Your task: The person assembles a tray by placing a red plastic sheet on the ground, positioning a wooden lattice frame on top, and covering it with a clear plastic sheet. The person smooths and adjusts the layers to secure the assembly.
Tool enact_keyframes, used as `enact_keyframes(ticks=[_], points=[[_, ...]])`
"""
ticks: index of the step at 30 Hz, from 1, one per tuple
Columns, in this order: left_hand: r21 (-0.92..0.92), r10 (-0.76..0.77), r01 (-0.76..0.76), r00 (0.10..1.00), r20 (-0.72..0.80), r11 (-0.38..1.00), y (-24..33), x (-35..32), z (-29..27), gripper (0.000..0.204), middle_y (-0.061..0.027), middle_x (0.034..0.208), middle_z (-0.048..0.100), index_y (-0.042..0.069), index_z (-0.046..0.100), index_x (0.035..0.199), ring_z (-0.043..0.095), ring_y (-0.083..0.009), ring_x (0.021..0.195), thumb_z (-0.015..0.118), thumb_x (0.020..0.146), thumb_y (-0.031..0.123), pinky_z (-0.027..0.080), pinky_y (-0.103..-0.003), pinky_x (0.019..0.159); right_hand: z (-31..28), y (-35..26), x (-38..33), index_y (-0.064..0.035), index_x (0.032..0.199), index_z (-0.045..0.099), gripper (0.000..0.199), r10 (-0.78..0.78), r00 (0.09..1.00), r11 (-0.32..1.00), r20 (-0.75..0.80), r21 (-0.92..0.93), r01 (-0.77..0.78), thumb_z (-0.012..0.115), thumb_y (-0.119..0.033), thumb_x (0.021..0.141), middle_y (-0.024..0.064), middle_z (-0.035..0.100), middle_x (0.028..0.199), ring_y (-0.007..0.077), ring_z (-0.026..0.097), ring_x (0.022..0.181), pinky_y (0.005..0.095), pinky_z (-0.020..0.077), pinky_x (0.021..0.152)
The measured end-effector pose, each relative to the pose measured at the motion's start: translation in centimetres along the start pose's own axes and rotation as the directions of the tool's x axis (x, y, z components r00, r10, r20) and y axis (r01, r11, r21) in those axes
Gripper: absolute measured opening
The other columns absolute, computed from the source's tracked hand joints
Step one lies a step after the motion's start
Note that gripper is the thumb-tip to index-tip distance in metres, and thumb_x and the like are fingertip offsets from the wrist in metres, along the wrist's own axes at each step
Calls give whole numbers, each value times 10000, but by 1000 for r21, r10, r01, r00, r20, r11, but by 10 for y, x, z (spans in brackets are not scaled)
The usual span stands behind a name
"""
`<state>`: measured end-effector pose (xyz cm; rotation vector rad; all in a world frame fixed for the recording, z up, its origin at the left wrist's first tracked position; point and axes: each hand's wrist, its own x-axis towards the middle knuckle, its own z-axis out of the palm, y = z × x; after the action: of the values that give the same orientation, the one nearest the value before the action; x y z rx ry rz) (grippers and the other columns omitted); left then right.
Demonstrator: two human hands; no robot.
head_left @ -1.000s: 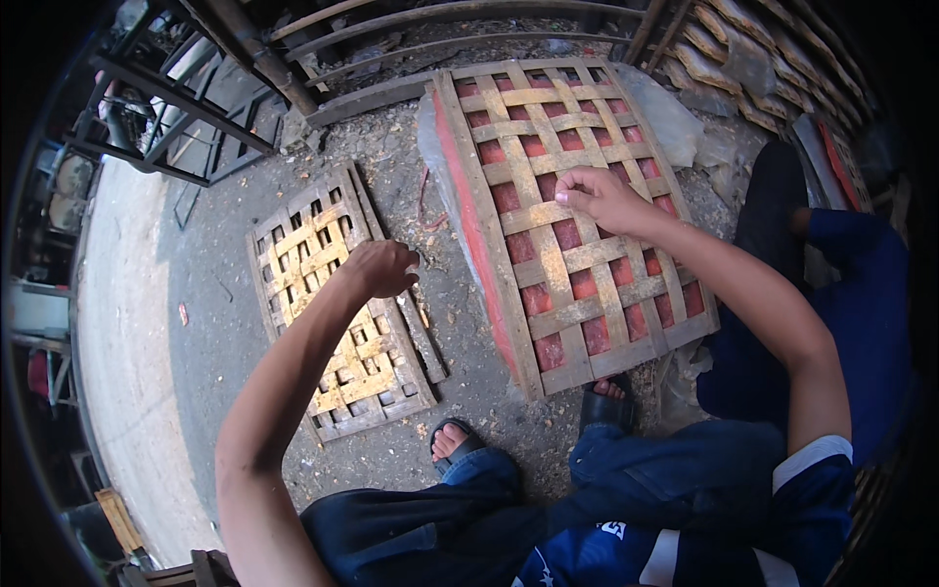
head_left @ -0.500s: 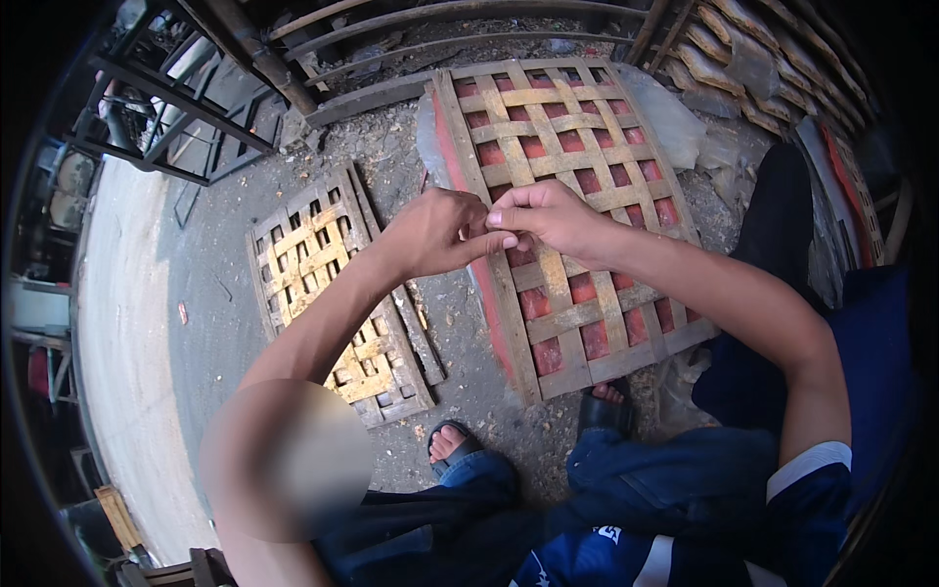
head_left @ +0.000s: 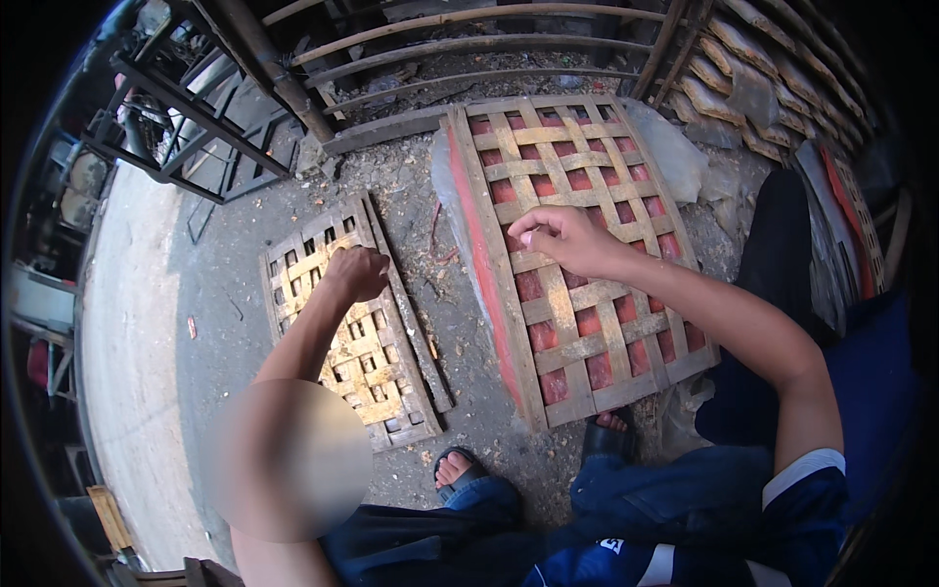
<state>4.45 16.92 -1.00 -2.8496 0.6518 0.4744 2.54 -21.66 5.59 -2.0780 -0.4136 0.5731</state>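
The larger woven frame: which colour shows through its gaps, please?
Red shows through the larger woven frame, best seen in the head view.

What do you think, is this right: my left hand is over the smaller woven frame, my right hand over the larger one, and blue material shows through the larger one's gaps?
Not quite: the head view shows red material, not blue, in the gaps of the larger frame. Your left hand is over the smaller frame, your right hand over the larger.

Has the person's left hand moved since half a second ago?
Yes, leftward: judged against the larger woven panel, the left hand has gone from that panel's left edge to overlapping the smaller woven panel in view.
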Motion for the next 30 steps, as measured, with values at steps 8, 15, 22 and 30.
enact_keyframes(ticks=[8,15,22,30], points=[[-235,15,-57,984,-180,970,34,-5,-25,554,-149,1401,564,140,505,1452,587,-346,1243,568,985,431,483,-509,1037,-55,70,2,-10,1321,588,398,-471,863,782,-181,-538,314,628,-169,959,179,545,1392,356,538,1262,429,432,1072],[-146,309,-457,771,-556,878,163,23,-71,779,-194,1623,291,107,361,1549,271,-401,1502,421,983,640,218,-570,1226,-50,59,25,-54,1484,467,558,-517,856,607,2,-704,368,605,-257,983,196,392,1576,358,352,1469,494,281,1215],[-79,368,-452,804,-467,889,170,25,-47,781,-188,1655,241,165,372,1564,164,-381,1551,382,968,669,62,-656,1228,-78,72,33,-99,1509,458,540,-422,891,341,166,-882,325,523,-334,1027,139,362,1613,314,316,1505,590,147,1246],[-112,367,-460,813,-452,881,176,29,-51,734,-182,1657,239,172,403,1548,164,-390,1550,411,971,626,64,-656,1229,-127,93,66,-192,1155,745,337,-161,872,751,-463,-630,-196,655,-434,939,205,402,1587,368,264,1524,627,108,1210]])
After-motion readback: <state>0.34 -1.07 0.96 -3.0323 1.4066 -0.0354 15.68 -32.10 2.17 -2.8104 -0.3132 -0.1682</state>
